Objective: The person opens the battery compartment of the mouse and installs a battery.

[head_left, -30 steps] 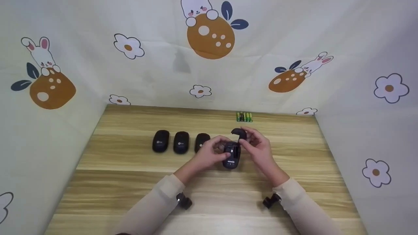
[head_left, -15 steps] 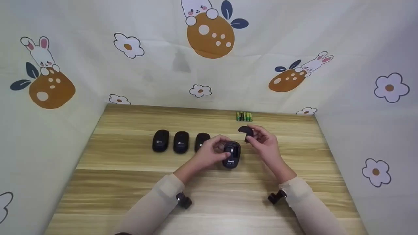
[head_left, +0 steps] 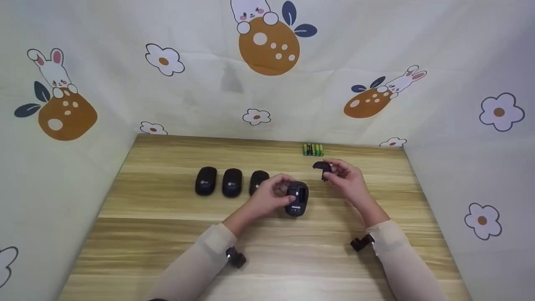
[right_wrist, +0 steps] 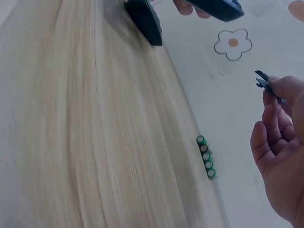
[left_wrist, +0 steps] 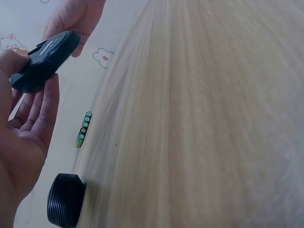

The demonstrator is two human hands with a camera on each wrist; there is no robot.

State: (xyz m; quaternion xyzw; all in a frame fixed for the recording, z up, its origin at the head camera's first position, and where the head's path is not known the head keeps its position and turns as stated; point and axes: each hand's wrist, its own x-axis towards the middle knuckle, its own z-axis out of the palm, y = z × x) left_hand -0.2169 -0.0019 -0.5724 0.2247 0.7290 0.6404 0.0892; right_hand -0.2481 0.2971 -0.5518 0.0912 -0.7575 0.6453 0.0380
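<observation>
My left hand [head_left: 267,194] grips a black computer mouse [head_left: 297,207], its underside facing up and its battery slot [head_left: 302,195] uncovered. In the left wrist view the mouse [left_wrist: 47,61] lies between thumb and fingers, above the table. My right hand [head_left: 347,179] pinches the curved black battery cover [head_left: 323,167] between thumb and fingers, to the right of the mouse and apart from it. From the right wrist view the cover [right_wrist: 268,85] shows edge-on, with the other fingers of the right hand [right_wrist: 285,152] loosely bent below it.
Three black mice stand in a row at the left: one mouse [head_left: 206,181], a second mouse [head_left: 232,182], and a third mouse [head_left: 258,180] partly behind my left hand. Several green batteries [head_left: 313,149] line the back edge of the wooden table [head_left: 267,259]. Patterned cloth [head_left: 200,104] hangs around it.
My right hand has drawn the battery cover away from the mouse, to the right, and turned it a little. The left hand and its mouse stay in place.
</observation>
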